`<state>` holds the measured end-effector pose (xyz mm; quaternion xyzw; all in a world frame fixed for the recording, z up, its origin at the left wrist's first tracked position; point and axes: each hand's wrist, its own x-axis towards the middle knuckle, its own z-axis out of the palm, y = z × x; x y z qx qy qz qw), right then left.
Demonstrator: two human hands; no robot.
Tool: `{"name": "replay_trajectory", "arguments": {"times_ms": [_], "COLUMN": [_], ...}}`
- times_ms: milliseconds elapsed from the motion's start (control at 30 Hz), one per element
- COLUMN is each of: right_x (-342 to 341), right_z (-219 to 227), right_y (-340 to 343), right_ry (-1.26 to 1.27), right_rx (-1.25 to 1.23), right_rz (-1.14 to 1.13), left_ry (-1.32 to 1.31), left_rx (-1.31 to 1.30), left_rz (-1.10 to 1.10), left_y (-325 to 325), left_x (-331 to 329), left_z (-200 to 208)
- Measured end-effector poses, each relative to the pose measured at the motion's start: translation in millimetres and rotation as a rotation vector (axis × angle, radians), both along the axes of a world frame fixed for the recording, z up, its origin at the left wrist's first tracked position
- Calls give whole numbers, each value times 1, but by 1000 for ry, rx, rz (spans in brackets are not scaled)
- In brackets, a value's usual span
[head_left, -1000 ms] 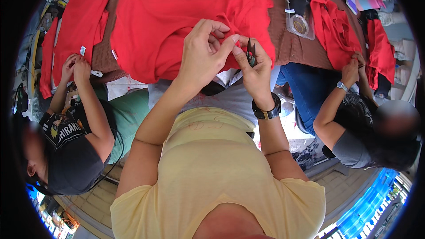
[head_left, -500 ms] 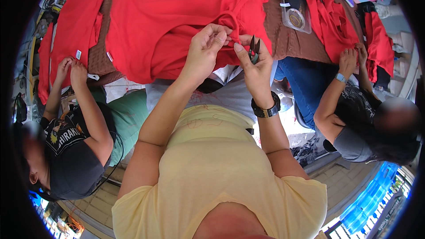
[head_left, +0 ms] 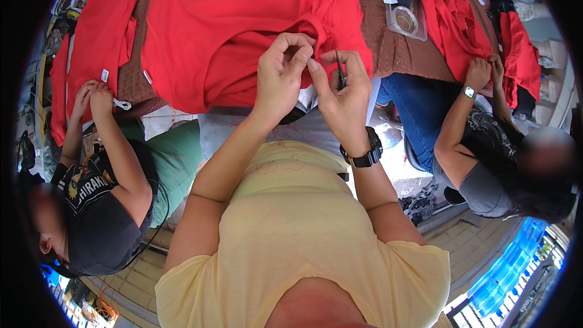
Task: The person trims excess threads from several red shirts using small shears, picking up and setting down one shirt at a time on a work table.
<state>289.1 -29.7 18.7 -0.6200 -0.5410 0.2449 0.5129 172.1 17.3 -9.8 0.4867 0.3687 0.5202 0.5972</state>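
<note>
At the red garment (head_left: 231, 18), the right hand (head_left: 342, 100), gripping thread snips (head_left: 341, 75), now joins the left hand (head_left: 279, 76), pinched, contents unclear.

I note a broad red cloth garment (head_left: 206, 30): matt, smooth over its flat part, rumpled into soft folds nearer me. In my right hand (head_left: 345, 102), slim dark metal snips (head_left: 341, 74): blades look dull; handle finish mostly hidden by my fingers. At my wrist, a chunky black watch (head_left: 365, 157): strap plastic or rubber by look, slight sheen. My loose pale-yellow cloth T-shirt (head_left: 303, 212): thin, matt. Broad brown cloth table cover (head_left: 398, 58): rough, puckered, matt. Clear rectangular plastic box (head_left: 423, 29): smooth, glossy. Small white oblong tag (head_left: 147, 77): paper or cloth, cannot tell.
</note>
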Motion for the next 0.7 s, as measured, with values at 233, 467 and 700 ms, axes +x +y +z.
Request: {"name": "replay_trajectory", "arguments": {"times_ms": [233, 467, 700], "right_x": [2, 19, 27], "right_z": [-9, -28, -13], "right_y": [2, 1, -4], "right_ry": [157, 685, -269], "right_rx": [-121, -394, 25], "right_rz": [61, 148, -1], "left_ry": [-28, 282, 315], "left_rx": [69, 60, -10], "left_rz": [14, -66, -120], "left_y": [1, 7, 12], "left_x": [-2, -3, -4], "left_z": [9, 13, 6]}}
